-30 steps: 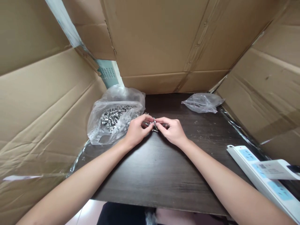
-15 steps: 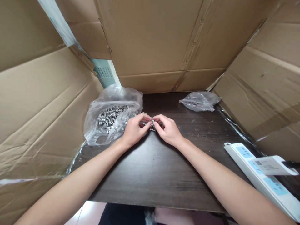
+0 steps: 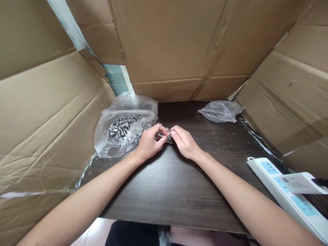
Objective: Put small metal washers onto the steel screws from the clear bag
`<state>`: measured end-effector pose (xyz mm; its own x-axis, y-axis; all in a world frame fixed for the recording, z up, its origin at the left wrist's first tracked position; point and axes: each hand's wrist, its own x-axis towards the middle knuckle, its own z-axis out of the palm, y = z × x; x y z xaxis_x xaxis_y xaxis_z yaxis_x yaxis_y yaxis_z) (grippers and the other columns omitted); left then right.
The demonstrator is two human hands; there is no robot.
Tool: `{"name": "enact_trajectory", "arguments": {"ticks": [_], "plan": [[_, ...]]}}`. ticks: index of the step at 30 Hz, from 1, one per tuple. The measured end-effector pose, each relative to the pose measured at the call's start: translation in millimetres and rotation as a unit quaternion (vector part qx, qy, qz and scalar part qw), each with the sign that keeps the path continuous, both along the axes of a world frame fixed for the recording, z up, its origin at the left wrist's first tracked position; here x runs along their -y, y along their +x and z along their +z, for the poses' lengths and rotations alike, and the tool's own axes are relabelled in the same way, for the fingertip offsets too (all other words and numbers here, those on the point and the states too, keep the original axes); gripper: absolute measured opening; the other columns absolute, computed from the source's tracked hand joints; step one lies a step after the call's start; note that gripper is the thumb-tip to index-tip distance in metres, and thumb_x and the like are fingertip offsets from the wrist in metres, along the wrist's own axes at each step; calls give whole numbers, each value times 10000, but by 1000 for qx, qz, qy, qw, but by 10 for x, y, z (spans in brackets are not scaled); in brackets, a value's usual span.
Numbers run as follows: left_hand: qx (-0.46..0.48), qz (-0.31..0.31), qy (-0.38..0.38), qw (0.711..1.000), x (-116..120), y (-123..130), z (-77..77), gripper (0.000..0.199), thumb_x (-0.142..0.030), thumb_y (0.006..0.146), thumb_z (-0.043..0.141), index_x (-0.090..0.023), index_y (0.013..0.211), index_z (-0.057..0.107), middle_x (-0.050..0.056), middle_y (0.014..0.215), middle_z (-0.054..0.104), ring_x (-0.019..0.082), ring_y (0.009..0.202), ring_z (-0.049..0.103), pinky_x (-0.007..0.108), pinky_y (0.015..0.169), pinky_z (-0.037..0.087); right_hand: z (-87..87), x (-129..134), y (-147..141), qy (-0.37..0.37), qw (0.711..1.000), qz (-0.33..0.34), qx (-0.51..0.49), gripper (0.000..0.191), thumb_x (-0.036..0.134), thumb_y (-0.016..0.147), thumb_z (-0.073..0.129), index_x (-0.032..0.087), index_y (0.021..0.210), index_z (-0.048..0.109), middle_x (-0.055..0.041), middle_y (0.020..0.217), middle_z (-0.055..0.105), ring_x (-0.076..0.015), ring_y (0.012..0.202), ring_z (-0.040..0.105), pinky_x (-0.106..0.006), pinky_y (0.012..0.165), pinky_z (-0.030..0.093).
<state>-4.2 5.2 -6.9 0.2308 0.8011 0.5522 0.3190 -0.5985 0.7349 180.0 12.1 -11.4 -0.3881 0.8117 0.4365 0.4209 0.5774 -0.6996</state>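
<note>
A small silver bolt (image 3: 168,133) bridges the fingertips of both hands above the middle of the table. My left hand (image 3: 151,140) pinches one end between thumb and index finger. From the other side, my right hand (image 3: 185,142) closes its thumb and fingers on the bolt, hiding part of it. Several loose bolts (image 3: 169,139) lie on the table just behind and beneath the fingertips, partly covered by the hands. Left of my left hand, an open clear plastic bag (image 3: 102,136) holds a heap of similar metal bolts (image 3: 121,128).
A second clear plastic bag (image 3: 221,111) lies crumpled at the back right of the dark wooden table (image 3: 164,191). Along the right edge rests a white power strip (image 3: 287,191) with a white plug or adapter (image 3: 297,182). Cardboard walls (image 3: 166,41) enclose the back and sides.
My right hand's fingers have closed further around the bolt, and its end now shows between the two hands. The whole view has shifted slightly.
</note>
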Motion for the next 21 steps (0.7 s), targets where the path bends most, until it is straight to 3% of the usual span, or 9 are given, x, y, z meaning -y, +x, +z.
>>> {"name": "enact_trajectory", "arguments": {"ticks": [4, 12, 21], "plan": [[-7, -4, -4, 1000, -2, -5, 9, 172, -223, 916, 648, -172, 791, 541, 57, 928, 741, 146, 814, 704, 212, 646, 547, -3, -12, -3, 1, 1000, -4, -5, 295, 327, 1057, 357, 212, 816, 482, -38, 816, 565, -192, 776, 539, -329, 748, 405], [1, -9, -16, 1000, -15, -12, -8, 240, -252, 923, 660, -177, 755, 505, 56, 907, 739, 176, 913, 726, 218, 665, 547, 3, -15, 8, -13, 999, -9, -31, 133, 268, 979, 478, 201, 896, 558, -42, 889, 625, -191, 819, 577, -310, 755, 426], [-4, 0, -26, 1000, 1, 7, -2, 203, -278, 921, 664, -190, 860, 491, 57, 938, 729, 149, 815, 702, 228, 645, 560, 18, -3, 1, -32, 999, -11, -16, 328, 339, 1032, 394, 209, 747, 491, -16, 716, 567, -171, 682, 531, -304, 669, 390]]}}
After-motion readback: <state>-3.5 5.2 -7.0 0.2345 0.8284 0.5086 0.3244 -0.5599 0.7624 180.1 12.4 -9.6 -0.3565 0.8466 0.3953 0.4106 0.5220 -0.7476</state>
